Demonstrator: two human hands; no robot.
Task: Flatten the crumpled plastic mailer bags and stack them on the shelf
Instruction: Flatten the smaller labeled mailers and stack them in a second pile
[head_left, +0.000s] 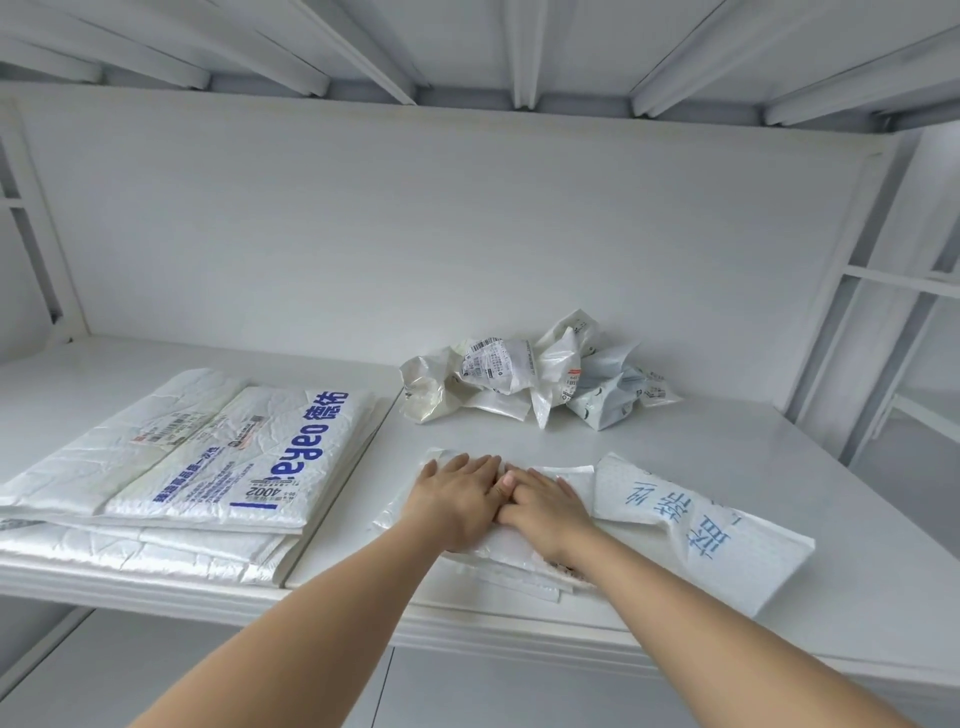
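Observation:
A white mailer bag with pale blue lettering (691, 525) lies spread on the white shelf (727, 452) near its front edge. My left hand (457, 499) and my right hand (545, 504) rest flat on the bag's left part, side by side and touching, palms down with fingers extended. A stack of flattened white mailers (208, 457) with dark blue print lies at the left. A heap of crumpled mailers (524, 374) with shipping labels sits at the back, beyond my hands.
The shelf's back wall (467, 234) is plain white. An upper shelf with ribs (467, 47) hangs overhead. White frame posts (872, 291) stand at the right. Bare shelf surface lies between the crumpled heap and my hands.

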